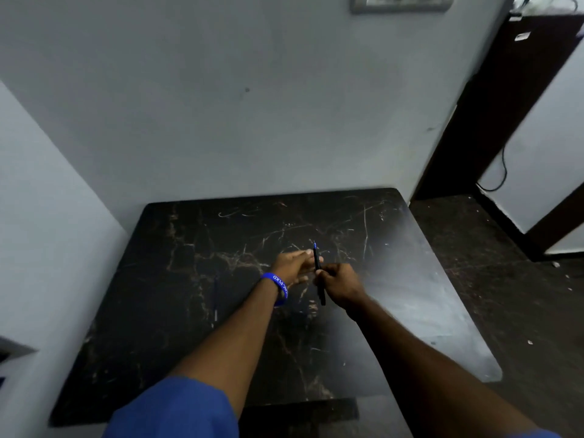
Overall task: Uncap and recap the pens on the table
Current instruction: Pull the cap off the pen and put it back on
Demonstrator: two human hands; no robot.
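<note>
A black pen (321, 292) with a blue tip is held above the middle of the dark marble table (177, 343), its tip pointing away from me. My right hand (341, 284) is closed around its middle. My left hand (292, 267), with a blue wristband, has its fingers stretched out right beside the pen's upper half; whether they touch it is blurred. A second thin pen (215, 300) lies on the table to the left of my left forearm, faint against the dark top.
The table stands in a corner, with pale walls behind it and to its left. Dark floor (493, 279) lies to the right, and a dark wooden door frame (493, 105) stands at the back right.
</note>
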